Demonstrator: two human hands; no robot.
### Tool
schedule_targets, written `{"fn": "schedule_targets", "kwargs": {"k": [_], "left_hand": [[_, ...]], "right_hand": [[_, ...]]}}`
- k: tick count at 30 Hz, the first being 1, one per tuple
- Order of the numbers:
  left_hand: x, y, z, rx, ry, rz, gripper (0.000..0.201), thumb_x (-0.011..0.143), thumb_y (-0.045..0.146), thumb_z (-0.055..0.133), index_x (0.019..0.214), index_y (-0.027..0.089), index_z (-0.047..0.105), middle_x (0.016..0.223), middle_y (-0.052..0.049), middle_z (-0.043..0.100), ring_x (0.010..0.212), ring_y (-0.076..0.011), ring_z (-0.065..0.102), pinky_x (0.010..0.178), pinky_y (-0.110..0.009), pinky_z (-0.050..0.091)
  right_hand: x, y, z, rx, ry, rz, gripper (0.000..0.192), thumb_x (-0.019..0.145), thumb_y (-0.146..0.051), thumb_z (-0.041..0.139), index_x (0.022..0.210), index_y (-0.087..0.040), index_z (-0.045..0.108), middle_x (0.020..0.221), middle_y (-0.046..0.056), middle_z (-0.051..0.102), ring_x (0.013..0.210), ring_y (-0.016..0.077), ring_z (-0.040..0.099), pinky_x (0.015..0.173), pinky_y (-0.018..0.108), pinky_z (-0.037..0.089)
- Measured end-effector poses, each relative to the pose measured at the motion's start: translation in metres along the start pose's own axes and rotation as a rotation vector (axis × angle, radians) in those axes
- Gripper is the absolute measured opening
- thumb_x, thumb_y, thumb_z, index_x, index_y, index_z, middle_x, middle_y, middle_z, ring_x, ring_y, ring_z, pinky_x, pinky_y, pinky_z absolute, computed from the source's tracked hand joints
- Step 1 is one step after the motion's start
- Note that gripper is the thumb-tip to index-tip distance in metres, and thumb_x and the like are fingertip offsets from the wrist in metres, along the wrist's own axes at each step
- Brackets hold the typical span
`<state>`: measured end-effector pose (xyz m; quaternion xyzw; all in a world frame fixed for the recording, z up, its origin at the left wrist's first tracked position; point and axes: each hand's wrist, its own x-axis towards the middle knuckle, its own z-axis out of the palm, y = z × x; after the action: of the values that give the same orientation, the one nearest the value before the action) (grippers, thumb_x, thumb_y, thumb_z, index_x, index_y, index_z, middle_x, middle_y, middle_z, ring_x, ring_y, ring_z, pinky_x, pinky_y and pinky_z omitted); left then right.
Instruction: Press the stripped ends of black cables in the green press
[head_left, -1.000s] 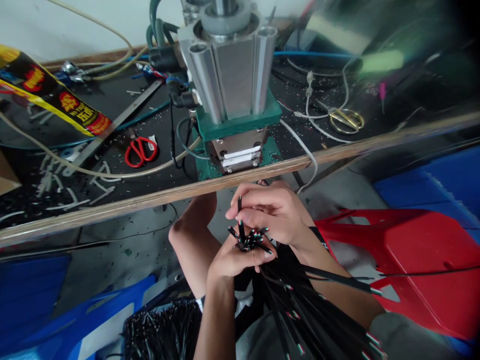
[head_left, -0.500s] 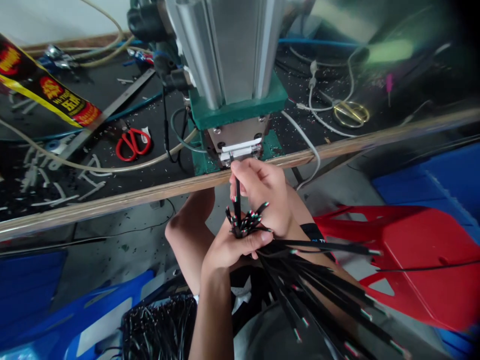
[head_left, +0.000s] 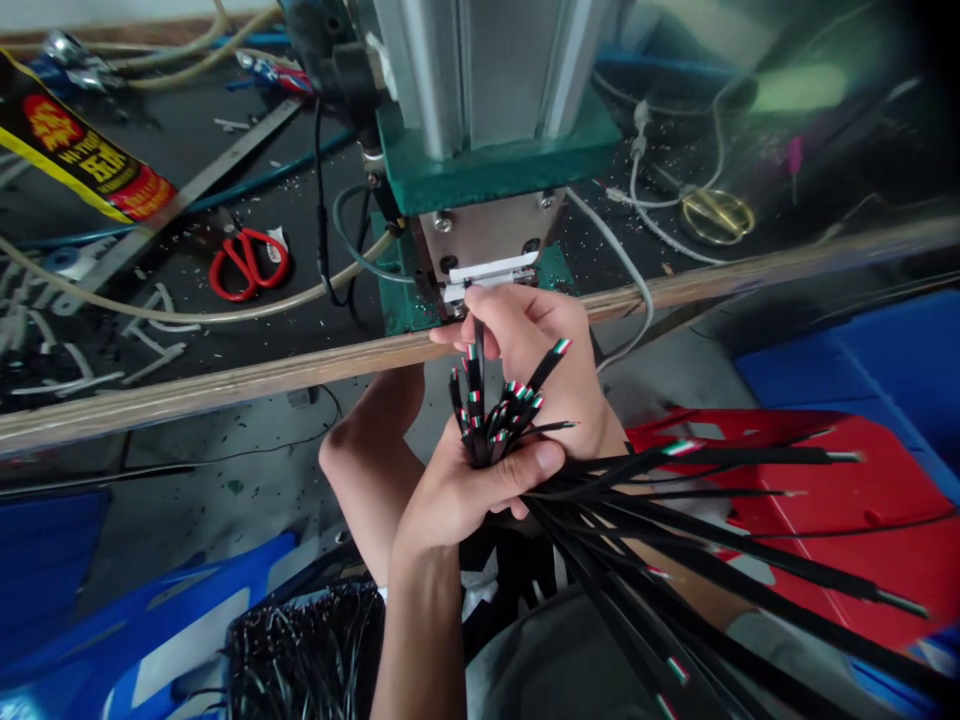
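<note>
Head view: a bundle of cables (head_left: 487, 425) is gripped in the left hand (head_left: 457, 495), while one cable (head_left: 477, 345) is pinched in the right hand (head_left: 536, 365) and held up to the press (head_left: 487, 150).
Left hand: closed around the bundle, thumb laid across the sheaths, just below the desk edge.
Right hand: fingers narrowed on the single cable, its tip touching the white slot (head_left: 491, 278) at the front of the press.
Cables: thin, black and smooth-sheathed, with stripped ends showing red, white and green cores; the long ends are fanned out to the right over a red plastic chair (head_left: 810, 520).
Press: a ribbed, bright aluminium cylinder is set on a green painted block above a plain steel plate with screw heads.
Change: the right hand was level with the bundle a second ago and has since been raised to the slot; the press is now seen closer and larger.
Desk (head_left: 225, 250): a dark, dusty top littered with white offcuts, edged by a pale wooden strip (head_left: 187, 390).
Clutter: red-handled scissors (head_left: 244, 262), a flat metal ruler (head_left: 187, 195), brass-coloured scissors (head_left: 716, 215), hoses and a white cord are spread about.
Floor: grey concrete is seen below, with blue plastic crates (head_left: 150, 630) at the sides, one filled with more black cables.
</note>
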<state>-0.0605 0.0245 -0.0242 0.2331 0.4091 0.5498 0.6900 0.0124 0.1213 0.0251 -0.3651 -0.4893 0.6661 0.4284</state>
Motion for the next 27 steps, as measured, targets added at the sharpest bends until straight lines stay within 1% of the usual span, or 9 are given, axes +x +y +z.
{"fn": "schedule_targets", "kwargs": {"k": [2,3,7,12,15,20,22,24,27], "left_hand": [[0.000,0.001,0.001,0.009,-0.009,-0.004,0.043,0.072,0.052,0.103,0.073,0.020,0.074,0.053,0.007,0.052,0.041,-0.0068,0.042,0.036,-0.020,0.037],[0.000,0.002,0.001,0.014,-0.023,-0.001,0.044,0.073,0.053,0.103,0.072,0.020,0.074,0.053,0.007,0.053,0.041,-0.0067,0.042,0.036,-0.020,0.037],[0.001,0.002,0.002,0.028,-0.068,0.027,0.044,0.077,0.053,0.100,0.069,0.020,0.072,0.056,0.006,0.056,0.042,-0.0068,0.045,0.037,-0.021,0.036],[0.001,0.003,0.002,0.011,-0.052,0.015,0.045,0.078,0.053,0.100,0.070,0.020,0.071,0.056,0.006,0.055,0.042,-0.0065,0.043,0.037,-0.022,0.033],[0.001,0.003,0.002,0.007,-0.049,0.005,0.043,0.075,0.051,0.102,0.073,0.021,0.072,0.055,0.006,0.054,0.040,-0.0066,0.040,0.036,-0.023,0.031],[0.003,0.002,0.000,0.019,-0.063,-0.007,0.040,0.076,0.048,0.101,0.073,0.021,0.072,0.055,0.006,0.055,0.041,-0.0071,0.042,0.036,-0.023,0.030],[0.004,-0.001,-0.002,0.016,-0.063,-0.011,0.041,0.074,0.049,0.102,0.076,0.021,0.073,0.056,0.006,0.056,0.041,-0.0071,0.042,0.036,-0.022,0.032],[0.007,-0.007,-0.006,0.014,-0.064,-0.015,0.043,0.069,0.052,0.103,0.081,0.021,0.076,0.059,0.005,0.060,0.041,-0.0076,0.044,0.037,-0.022,0.036],[0.009,-0.024,-0.014,0.051,-0.020,-0.006,0.051,0.065,0.060,0.103,0.087,0.021,0.079,0.068,0.000,0.070,0.047,-0.0122,0.055,0.042,-0.026,0.045]], "right_hand": [[0.001,0.001,0.001,0.032,0.039,0.019,0.046,0.099,-0.038,0.079,0.061,-0.022,0.058,0.066,0.000,0.058,0.089,0.0231,0.080,0.081,0.035,0.066],[0.003,0.002,0.001,0.033,0.033,0.035,0.046,0.098,-0.038,0.080,0.061,-0.022,0.059,0.065,0.000,0.057,0.090,0.0237,0.080,0.082,0.035,0.066],[0.009,0.008,0.001,0.054,0.026,0.060,0.043,0.099,-0.033,0.078,0.061,-0.022,0.061,0.062,0.000,0.056,0.088,0.0230,0.080,0.081,0.034,0.066],[0.009,0.006,0.002,0.020,0.052,0.082,0.044,0.100,-0.026,0.075,0.059,-0.022,0.057,0.063,0.000,0.056,0.085,0.0209,0.076,0.081,0.032,0.064],[0.008,0.003,0.002,0.006,0.059,0.089,0.046,0.100,-0.026,0.075,0.059,-0.022,0.056,0.063,0.001,0.056,0.086,0.0216,0.077,0.079,0.031,0.062],[0.008,0.003,0.000,0.010,0.043,0.076,0.046,0.100,-0.024,0.076,0.058,-0.022,0.057,0.064,0.001,0.057,0.090,0.0242,0.079,0.082,0.033,0.064],[0.007,0.003,-0.001,0.014,0.033,0.061,0.045,0.100,-0.028,0.079,0.059,-0.022,0.061,0.064,0.001,0.058,0.089,0.0244,0.080,0.084,0.034,0.065],[0.005,0.004,-0.003,0.014,0.015,0.025,0.043,0.100,-0.034,0.081,0.062,-0.022,0.065,0.065,0.001,0.061,0.089,0.0242,0.080,0.086,0.035,0.064],[0.000,0.010,-0.007,-0.037,-0.030,-0.030,0.041,0.101,-0.047,0.079,0.071,-0.022,0.070,0.073,0.003,0.070,0.088,0.0231,0.080,0.081,0.034,0.061]]}}
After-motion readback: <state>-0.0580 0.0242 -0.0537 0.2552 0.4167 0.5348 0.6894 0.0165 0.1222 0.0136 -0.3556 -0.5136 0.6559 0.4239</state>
